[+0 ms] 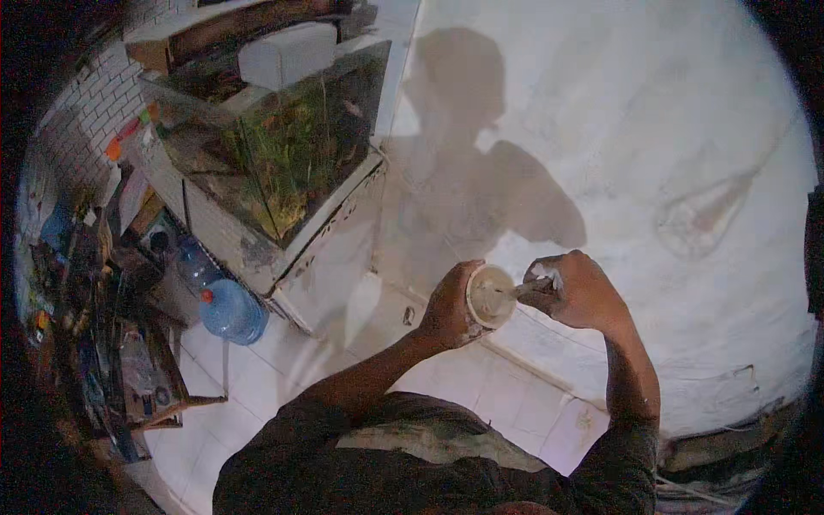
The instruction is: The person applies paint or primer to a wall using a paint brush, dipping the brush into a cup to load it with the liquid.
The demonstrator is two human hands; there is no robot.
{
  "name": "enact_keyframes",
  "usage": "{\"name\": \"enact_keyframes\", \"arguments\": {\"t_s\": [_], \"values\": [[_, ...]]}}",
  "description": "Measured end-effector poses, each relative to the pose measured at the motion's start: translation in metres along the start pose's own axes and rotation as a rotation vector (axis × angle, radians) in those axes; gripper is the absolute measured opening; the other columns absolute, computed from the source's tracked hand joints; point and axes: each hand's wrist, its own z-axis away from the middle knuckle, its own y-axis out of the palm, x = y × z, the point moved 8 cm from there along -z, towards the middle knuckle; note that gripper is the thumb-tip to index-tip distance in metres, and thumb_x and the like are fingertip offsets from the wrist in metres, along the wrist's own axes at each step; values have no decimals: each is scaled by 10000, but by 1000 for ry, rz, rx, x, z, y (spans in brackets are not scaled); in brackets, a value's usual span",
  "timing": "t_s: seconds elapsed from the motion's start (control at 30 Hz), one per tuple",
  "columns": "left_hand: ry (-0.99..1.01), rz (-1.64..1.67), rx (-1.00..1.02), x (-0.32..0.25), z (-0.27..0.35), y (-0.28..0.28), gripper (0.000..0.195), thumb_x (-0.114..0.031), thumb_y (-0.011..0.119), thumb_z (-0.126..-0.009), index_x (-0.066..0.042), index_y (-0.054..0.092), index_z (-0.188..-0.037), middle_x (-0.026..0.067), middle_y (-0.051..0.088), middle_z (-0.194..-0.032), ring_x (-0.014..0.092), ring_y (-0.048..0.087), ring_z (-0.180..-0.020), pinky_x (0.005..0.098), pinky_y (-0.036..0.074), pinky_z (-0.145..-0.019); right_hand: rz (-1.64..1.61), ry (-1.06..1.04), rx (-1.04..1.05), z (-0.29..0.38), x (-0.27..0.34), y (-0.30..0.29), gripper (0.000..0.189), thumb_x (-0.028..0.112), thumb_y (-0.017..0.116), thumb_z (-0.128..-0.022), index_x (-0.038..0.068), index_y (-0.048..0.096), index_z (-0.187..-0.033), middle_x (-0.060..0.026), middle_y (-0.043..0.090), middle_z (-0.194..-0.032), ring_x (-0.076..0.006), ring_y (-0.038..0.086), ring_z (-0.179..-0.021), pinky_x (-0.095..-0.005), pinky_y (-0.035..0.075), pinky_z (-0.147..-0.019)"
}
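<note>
My left hand (450, 306) is wrapped around a small round tub (490, 296), its open top facing up with a pale paste inside. My right hand (576, 290) grips a small tool (528, 288), perhaps a putty knife or spatula, whose end reaches the tub's right rim. Whitish material (548, 275) lies at the fingers of that hand; its kind is unclear. Both hands are before a large white wall (618, 161) with patchy smears, on which my shadow falls.
An aquarium with green plants (283, 154) stands on a ledge at the upper left. Below it are a blue plastic water bottle (233, 312) and a cluttered wooden shelf (154, 412). White tiles (244, 412) cover the floor. A hook (747, 370) sticks out at the lower right.
</note>
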Motion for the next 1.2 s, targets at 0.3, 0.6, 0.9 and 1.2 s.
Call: {"name": "enact_keyframes", "arguments": {"t_s": [0.3,0.6,0.9,1.2], "values": [[53,29,16,3,-1,7,917,-245,853,-558,4,333,-1271,219,463,-1196,407,479,-1104,456,400,-933,-91,65,-63,13,-11,-8,348,373,705,-747,31,667,-798,-187,640,-711,-364,626,-680,-442,489,-641],[50,35,15,-5,-7,10,851,-254,856,-585,-19,367,-1241,190,487,-1155,363,507,-1082,435,423,-907,-95,112,-77,20,-18,-13,334,352,693,-760,20,669,-793,-197,649,-765,-355,635,-730,-431,496,-672],[75,94,8,-4,-9,13,851,-261,864,-600,-34,361,-1248,161,484,-1160,313,522,-1072,403,438,-907,-238,163,-158,40,-40,-23,200,185,752,-731,14,685,-809,-115,657,-675,-154,588,-586,-301,471,-577],[48,145,10,4,-13,15,864,-246,864,-606,-40,333,-1255,166,520,-1129,296,552,-1045,392,460,-886,-430,312,-225,65,-65,-29,206,192,734,-738,0,665,-766,-113,664,-698,-148,607,-617,-303,479,-588]]}}
